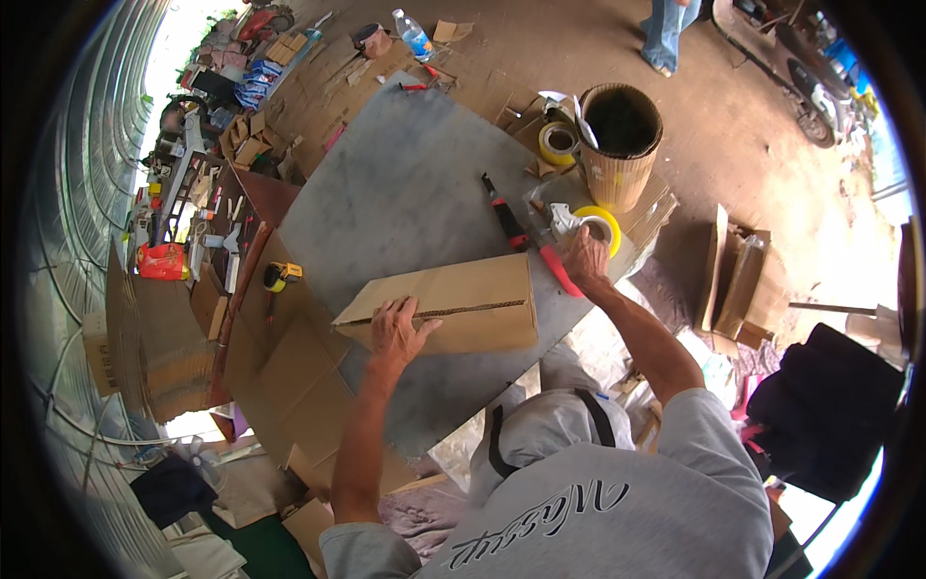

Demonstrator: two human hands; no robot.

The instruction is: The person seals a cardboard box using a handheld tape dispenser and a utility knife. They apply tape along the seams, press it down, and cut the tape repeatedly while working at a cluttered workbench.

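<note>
A long cardboard box [448, 304] lies on the grey tabletop [362, 181], its top flaps meeting in a seam. My left hand [398, 329] presses on its left part, fingers over the seam and thumb spread along the flap. To the right, my right hand [587, 257] has hold of a tape dispenser [561, 221] with a yellow-rimmed roll; its fingertips are partly hidden at the roll. Between box and dispenser lie a black-and-red utility knife [506, 216] and a red-handled tool [559, 271], close to my right hand.
Behind the dispenser stands a corrugated cardboard bin [621, 170], beside another tape roll [557, 141]. A tape measure [282, 276] lies left on cardboard sheets [289, 369]. A water bottle [414, 36] stands beyond the table. Another person's leg [662, 40] shows at the top.
</note>
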